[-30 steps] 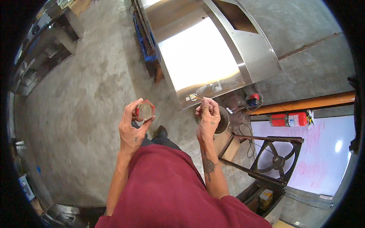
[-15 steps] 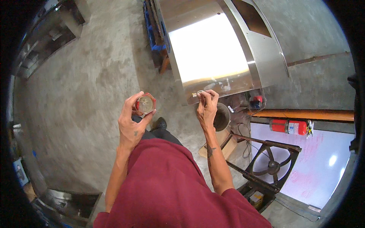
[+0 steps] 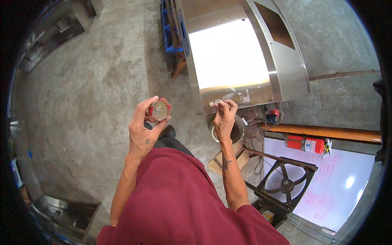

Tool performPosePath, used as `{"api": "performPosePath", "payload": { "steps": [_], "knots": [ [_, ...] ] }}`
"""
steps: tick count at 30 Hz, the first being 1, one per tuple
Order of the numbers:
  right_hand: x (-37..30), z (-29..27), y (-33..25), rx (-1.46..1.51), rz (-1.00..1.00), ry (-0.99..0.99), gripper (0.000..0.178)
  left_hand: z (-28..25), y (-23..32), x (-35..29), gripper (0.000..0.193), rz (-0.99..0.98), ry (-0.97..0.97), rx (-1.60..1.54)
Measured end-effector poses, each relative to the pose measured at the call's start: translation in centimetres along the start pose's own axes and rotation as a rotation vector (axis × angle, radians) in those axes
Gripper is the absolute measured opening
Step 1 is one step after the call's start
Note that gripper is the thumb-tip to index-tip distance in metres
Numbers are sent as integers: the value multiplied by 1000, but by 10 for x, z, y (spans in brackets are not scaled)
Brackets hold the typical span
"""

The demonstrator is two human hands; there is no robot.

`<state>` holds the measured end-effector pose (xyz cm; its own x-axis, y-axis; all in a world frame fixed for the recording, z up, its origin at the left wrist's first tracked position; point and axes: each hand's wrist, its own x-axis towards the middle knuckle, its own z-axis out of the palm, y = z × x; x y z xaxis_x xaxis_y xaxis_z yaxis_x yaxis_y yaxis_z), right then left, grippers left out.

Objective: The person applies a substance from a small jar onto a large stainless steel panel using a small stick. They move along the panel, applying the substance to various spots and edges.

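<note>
My left hand [image 3: 141, 127] is wrapped round the side of a small round container [image 3: 159, 110] with red on its outside and a pale, dull inside facing up. Between the thumb and fingertips of my right hand [image 3: 224, 119] is a small metal piece [image 3: 214, 103], too small to name exactly. That hand is at the near edge of a large shiny stainless-steel sheet-metal piece [image 3: 288, 67]; whether it touches the metal I cannot tell. Whitish smears mark the steel by my fingers.
Below my right hand stands a bucket [image 3: 237, 130] on the floor, near a flat board [image 3: 241, 161]. A black metal burner stand [image 3: 287, 186] is at the right, with a red fire extinguisher [image 3: 306, 143], a whiteboard [image 3: 339, 179] and an orange pipe [image 3: 322, 131] beyond.
Both hands keep their grips, the container turned slightly. The steel piece has shifted a little right in view, while the burner stand and extinguisher sit slightly further left and lower.
</note>
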<state>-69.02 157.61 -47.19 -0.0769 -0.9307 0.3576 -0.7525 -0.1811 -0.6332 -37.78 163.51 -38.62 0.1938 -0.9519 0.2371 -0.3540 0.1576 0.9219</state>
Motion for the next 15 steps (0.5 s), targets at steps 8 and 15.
{"api": "performPosePath", "payload": {
  "steps": [8, 15],
  "knots": [
    [-1, 2, -2, 11, 11, 9, 13, -3, 5, 1, 68, -17, -8, -3],
    [0, 3, -2, 0, 7, 14, 13, -4, 4, 1, 67, -3, 0, -2]
  ]
}}
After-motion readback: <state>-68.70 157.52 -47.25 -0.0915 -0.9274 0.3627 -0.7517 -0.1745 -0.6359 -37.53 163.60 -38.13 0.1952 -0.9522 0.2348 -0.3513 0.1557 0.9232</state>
